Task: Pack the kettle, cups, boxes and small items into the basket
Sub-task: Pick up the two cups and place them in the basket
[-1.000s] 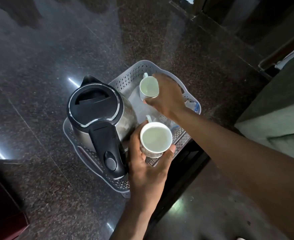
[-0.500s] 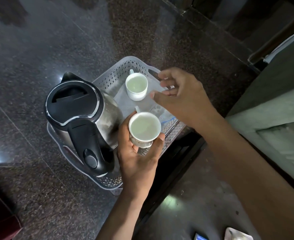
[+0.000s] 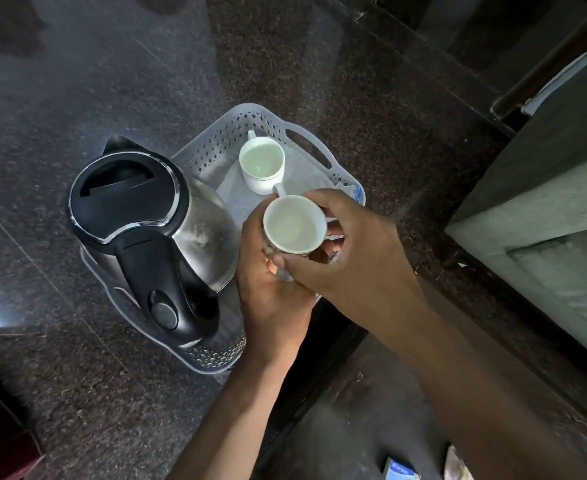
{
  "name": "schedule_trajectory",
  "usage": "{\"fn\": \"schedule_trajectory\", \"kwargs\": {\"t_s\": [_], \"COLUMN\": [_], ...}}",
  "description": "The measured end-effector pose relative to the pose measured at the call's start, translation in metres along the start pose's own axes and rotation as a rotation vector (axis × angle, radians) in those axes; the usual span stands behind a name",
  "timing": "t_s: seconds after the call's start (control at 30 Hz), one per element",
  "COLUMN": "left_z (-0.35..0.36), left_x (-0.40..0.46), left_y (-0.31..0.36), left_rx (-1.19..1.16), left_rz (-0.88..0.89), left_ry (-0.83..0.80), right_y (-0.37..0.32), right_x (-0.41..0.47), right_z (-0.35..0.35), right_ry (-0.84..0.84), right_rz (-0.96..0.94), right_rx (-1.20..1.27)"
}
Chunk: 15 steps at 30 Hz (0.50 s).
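Note:
A pale perforated plastic basket sits on the dark granite counter. Its left half holds a steel kettle with a black lid and handle. One white cup stands upright in the basket's far part. A second white cup is held above the basket's right side. My left hand grips it from below and the left. My right hand curls round its right side and rim. The basket floor under the hands is hidden.
The counter edge runs diagonally below the basket, with a dark floor beyond. A small blue-and-white box and another packet lie at the bottom edge. A grey-green upholstered block stands at the right. A dark red object is at bottom left.
My right hand let go of the far cup, left it standing in the basket, and came back to take hold of the cup in my left hand.

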<state>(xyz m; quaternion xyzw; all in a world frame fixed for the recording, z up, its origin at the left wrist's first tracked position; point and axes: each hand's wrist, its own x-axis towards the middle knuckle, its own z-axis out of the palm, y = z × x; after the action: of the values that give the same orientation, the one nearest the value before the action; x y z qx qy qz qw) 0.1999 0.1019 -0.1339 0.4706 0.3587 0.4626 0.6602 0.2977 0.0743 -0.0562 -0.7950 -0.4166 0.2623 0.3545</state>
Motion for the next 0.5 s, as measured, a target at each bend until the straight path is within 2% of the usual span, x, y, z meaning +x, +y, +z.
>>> {"fn": "schedule_trajectory", "kwargs": {"t_s": [0.3,0.5], "left_z": [-0.005,-0.012], "left_x": [-0.001,-0.010], "left_y": [0.004,-0.001], "left_rx": [0.223,0.296], "left_rz": [-0.058,-0.085], "left_ry": [0.041,0.016], "right_y": [0.008,0.025], "right_x": [0.031,0.069], "right_z": [0.006,0.026], "right_ry": [0.117,0.165], "right_rz": [0.044,0.070], "right_rx": [-0.059,-0.253]}}
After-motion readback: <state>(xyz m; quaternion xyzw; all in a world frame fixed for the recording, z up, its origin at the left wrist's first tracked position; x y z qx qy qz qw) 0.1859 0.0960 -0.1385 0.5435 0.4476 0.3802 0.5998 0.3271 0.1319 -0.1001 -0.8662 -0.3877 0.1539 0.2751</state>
